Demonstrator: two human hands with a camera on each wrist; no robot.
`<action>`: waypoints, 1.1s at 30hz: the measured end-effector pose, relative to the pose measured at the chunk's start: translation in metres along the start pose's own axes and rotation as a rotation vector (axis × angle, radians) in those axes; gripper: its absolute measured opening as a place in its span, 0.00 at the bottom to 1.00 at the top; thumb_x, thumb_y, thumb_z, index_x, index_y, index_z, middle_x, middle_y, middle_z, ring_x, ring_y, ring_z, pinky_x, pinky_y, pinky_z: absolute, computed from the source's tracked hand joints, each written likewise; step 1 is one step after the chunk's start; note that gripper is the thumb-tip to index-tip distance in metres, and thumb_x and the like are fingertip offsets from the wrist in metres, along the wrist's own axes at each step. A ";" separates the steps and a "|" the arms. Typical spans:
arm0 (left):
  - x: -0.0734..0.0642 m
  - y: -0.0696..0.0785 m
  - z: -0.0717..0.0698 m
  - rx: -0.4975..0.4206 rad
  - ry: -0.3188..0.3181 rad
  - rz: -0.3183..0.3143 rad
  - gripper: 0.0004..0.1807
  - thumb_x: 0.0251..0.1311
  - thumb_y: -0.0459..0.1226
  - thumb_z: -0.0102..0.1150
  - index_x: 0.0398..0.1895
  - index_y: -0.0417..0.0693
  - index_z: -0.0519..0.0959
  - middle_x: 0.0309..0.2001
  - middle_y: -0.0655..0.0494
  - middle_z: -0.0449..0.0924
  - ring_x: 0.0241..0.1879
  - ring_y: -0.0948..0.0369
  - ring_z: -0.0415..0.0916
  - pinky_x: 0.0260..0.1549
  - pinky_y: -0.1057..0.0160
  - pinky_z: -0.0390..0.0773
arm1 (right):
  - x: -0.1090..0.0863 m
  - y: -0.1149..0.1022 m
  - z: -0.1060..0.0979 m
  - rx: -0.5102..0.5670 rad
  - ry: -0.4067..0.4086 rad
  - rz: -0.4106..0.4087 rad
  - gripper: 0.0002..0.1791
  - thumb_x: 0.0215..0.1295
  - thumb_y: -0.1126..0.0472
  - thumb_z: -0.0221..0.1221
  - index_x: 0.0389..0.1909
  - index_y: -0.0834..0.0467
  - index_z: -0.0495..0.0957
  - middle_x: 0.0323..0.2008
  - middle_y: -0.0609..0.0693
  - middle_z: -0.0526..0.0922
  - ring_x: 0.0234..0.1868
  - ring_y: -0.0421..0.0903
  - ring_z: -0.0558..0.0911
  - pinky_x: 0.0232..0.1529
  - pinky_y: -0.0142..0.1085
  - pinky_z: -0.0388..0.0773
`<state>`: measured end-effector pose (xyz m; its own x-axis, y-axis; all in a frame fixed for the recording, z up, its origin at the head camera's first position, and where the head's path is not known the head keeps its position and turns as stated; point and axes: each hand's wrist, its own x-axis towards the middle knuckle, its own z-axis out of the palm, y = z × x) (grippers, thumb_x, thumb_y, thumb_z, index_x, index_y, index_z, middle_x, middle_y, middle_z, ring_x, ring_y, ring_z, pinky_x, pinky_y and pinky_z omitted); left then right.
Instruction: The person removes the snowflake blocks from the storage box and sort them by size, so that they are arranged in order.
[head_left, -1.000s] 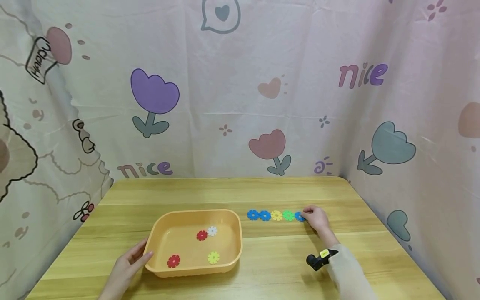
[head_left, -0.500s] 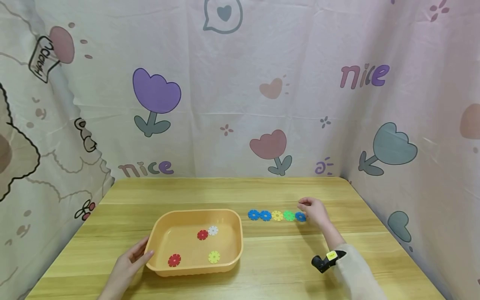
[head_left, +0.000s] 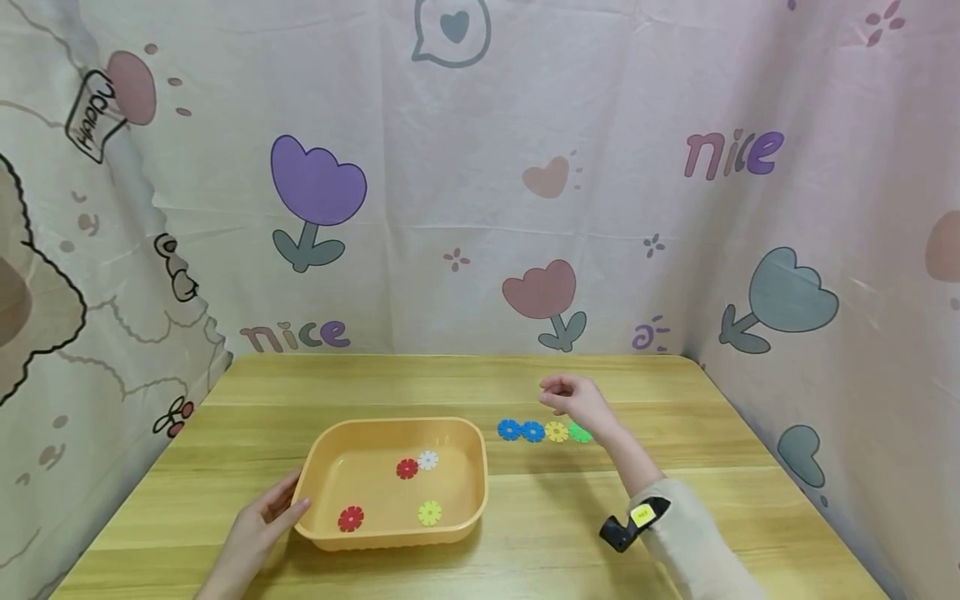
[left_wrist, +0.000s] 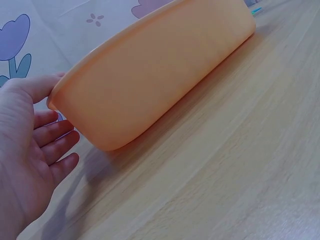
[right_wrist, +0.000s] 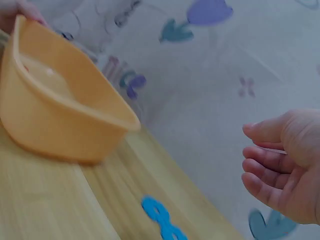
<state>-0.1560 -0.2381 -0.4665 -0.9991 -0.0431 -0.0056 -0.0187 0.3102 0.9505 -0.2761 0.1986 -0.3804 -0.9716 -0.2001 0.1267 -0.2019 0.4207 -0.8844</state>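
Observation:
My left hand point(head_left: 257, 523) holds the left side of a yellow-orange plastic basin point(head_left: 378, 490), thumb over the rim and fingers against the outer wall. Inside lie two red snowflake discs, one point(head_left: 350, 518) near the front and one point(head_left: 407, 468) touching a white disc point(head_left: 427, 460), plus a yellow disc point(head_left: 430, 512). To the basin's right runs a row of snowflake discs: two blue point(head_left: 521, 431), a yellow point(head_left: 556, 431) and a green point(head_left: 580, 432). My right hand point(head_left: 581, 404) hovers above this row, fingers loosely bent, holding nothing. The row's right end is hidden behind that arm.
All of this stands on a wood-grain table point(head_left: 540, 525). A printed curtain point(head_left: 442, 292) hangs behind it and along both sides. A small black camera point(head_left: 626, 525) is strapped to the right sleeve.
My right hand has let go of the blue disc at the row's right end, risen, and moved left over the row. The left hand still holds the basin.

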 end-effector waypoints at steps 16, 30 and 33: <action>-0.002 0.000 0.001 -0.005 0.019 0.043 0.33 0.65 0.40 0.54 0.66 0.29 0.56 0.65 0.34 0.56 0.45 0.87 0.59 0.44 0.81 0.68 | 0.004 -0.041 0.098 -0.020 -0.354 -0.148 0.13 0.56 0.69 0.63 0.42 0.66 0.77 0.32 0.51 0.79 0.34 0.42 0.77 0.35 0.29 0.77; -0.003 -0.001 0.001 0.023 0.021 0.025 0.33 0.65 0.41 0.54 0.67 0.32 0.57 0.66 0.35 0.56 0.46 0.87 0.58 0.44 0.81 0.68 | 0.002 -0.032 0.153 -0.205 -0.590 -0.126 0.13 0.50 0.68 0.67 0.37 0.64 0.77 0.26 0.46 0.78 0.28 0.35 0.74 0.31 0.25 0.73; -0.002 -0.001 0.001 0.030 0.021 0.027 0.33 0.65 0.41 0.54 0.67 0.32 0.57 0.66 0.35 0.56 0.46 0.86 0.58 0.44 0.81 0.67 | 0.001 -0.032 0.157 -0.345 -0.612 -0.126 0.12 0.49 0.65 0.69 0.34 0.58 0.78 0.25 0.41 0.76 0.27 0.35 0.72 0.30 0.25 0.72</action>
<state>-0.1539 -0.2377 -0.4675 -0.9982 -0.0542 0.0267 0.0067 0.3401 0.9404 -0.2510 0.0459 -0.4226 -0.7149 -0.6838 -0.1461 -0.4339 0.5977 -0.6741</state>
